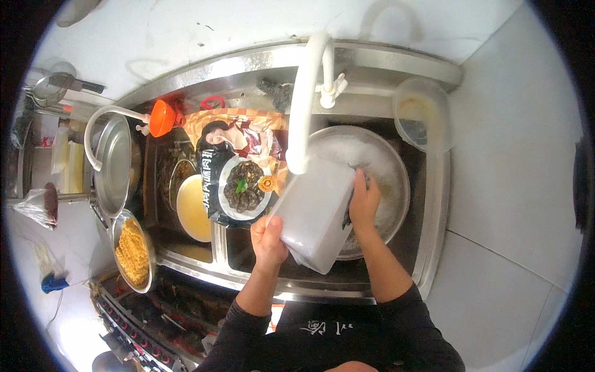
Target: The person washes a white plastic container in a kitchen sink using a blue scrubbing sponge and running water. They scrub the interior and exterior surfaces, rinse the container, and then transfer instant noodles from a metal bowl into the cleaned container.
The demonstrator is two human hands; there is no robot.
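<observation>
A translucent white plastic container [316,204] is tilted over the right sink basin. My left hand [269,239] grips its near left rim. Against its right side my right hand [365,200] presses a dark scrubbing pad or cloth, mostly hidden by the fingers. Below the container lies a large round basin [402,209] of foamy water. The white faucet spout [300,111] reaches over the container's far end; whether water runs cannot be told. Left of the container, a printed food package [246,162] lies over the sink divider.
The left sink holds a cream-coloured round lid or bowl [193,207]. An orange funnel-like cup [161,118] is behind it. Metal pans [114,162] and a bowl of shredded orange food [134,251] stand at left. A clear plastic tub [423,116] sits at the back right corner.
</observation>
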